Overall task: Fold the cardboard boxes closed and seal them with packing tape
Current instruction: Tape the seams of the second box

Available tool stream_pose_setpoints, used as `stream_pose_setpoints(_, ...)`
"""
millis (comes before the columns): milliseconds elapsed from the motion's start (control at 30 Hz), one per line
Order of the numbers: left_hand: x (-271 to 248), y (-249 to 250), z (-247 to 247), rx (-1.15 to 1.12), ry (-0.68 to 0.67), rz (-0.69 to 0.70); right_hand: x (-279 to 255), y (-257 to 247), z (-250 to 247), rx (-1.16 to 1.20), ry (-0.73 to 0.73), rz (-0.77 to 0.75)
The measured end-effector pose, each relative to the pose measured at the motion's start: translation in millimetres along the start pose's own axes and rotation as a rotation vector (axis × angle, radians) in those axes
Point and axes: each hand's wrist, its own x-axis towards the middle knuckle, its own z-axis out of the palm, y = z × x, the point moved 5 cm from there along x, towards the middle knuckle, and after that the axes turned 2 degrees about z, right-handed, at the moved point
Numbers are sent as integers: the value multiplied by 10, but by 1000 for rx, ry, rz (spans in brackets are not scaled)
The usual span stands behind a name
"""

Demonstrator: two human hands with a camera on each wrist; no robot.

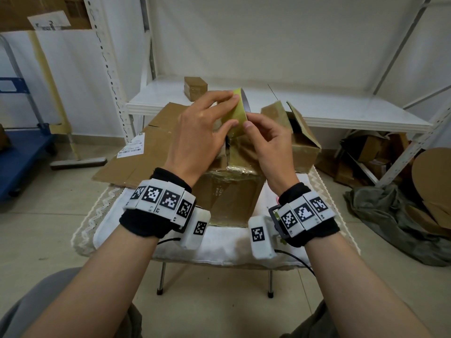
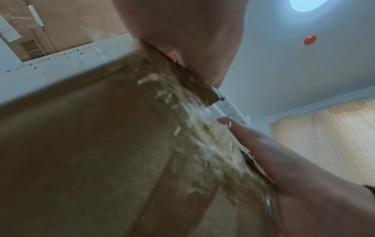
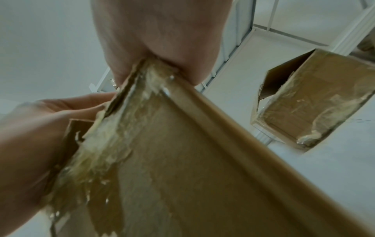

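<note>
A brown cardboard box [image 1: 229, 196] with old tape residue stands on the small cloth-covered table [image 1: 219, 242], its top flaps meeting under my hands. Above it my left hand [image 1: 229, 111] grips a yellowish roll of packing tape [image 1: 240, 106], fingers across its outer face and thumb below. My right hand [image 1: 250, 121] pinches the roll's lower edge between thumb and forefinger. In the wrist views the box [image 2: 91, 152] [image 3: 182, 176] fills the frame, and its ragged taped flap edge runs up between both hands. The tape roll itself is hidden there.
A second box [image 1: 300, 142] [image 3: 314, 99] with open flaps stands to the right. Flattened cardboard [image 1: 146, 152] lies behind on the left. A small sealed box [image 1: 195, 87] sits on the white shelf [image 1: 341, 106]. Cloth and scrap cardboard [image 1: 390, 215] are piled on the floor at right.
</note>
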Motion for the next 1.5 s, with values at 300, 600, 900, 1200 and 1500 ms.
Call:
stream_pose_setpoints(300,-20,34,-30,31,63,70,-2,-6,10,9,7,-43)
stream_pose_setpoints(600,94,-74,-2,-50,-95,-48,-7,16,-5,31,-6,-2)
stream_pose_setpoints(900,85,-396,-137,-310,-345,-292,-59,-37,55,2,-79,-46)
stream_pose_setpoints(1200,6,-446,-116,-372,-450,-419,-68,-77,118,-45,-135,-92)
stream_pose_setpoints(1500,-62,-425,-88,-658,-497,-483,-6,38,41,-6,-122,13)
